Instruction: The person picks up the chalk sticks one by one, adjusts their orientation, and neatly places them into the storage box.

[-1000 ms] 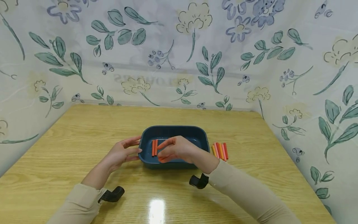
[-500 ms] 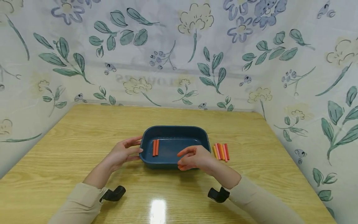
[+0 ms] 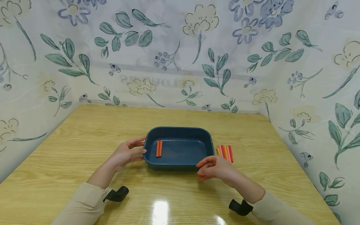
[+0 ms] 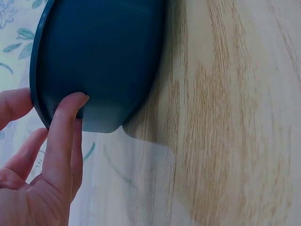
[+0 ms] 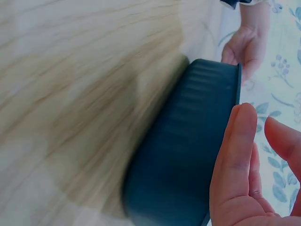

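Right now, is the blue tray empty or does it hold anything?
Not empty: the blue tray holds two orange sticks lying side by side near its left end.

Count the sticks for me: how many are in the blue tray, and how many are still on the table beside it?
Sticks in the blue tray: 2, both orange-red
Sticks on the table, right of the tray: about 5, in orange, pink and red
Total: about 7

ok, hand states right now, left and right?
Left hand: open, straight fingers touching the left end of the blue tray.
Right hand: open, holding nothing, at the tray's near right corner.
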A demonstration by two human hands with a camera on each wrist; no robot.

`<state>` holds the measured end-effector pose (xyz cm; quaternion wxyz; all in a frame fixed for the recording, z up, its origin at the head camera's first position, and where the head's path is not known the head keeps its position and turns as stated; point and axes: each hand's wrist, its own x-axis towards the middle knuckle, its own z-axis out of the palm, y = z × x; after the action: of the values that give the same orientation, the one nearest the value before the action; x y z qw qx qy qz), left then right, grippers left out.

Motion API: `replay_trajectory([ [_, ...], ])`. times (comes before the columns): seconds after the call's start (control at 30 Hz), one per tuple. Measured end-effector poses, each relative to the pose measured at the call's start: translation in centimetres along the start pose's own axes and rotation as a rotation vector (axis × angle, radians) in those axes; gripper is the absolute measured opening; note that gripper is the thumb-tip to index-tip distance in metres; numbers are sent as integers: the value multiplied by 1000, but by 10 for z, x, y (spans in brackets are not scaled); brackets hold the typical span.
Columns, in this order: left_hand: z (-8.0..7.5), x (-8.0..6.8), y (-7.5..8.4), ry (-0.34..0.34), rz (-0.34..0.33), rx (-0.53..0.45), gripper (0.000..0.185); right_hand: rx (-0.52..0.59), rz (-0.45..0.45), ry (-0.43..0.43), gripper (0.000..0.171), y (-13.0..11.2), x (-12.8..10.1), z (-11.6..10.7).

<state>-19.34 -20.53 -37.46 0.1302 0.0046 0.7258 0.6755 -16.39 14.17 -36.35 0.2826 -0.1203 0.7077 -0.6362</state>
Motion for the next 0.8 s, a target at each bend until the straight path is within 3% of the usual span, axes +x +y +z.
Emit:
replay_trajectory([
  [0.43,-1,0,-3,3,-5,-7,63,41,-14,60,40,16,-22,-35],
  [0.8,-2,-1,-2,10,-9,-13,63,-9,4,229,36,24,-27,-65],
])
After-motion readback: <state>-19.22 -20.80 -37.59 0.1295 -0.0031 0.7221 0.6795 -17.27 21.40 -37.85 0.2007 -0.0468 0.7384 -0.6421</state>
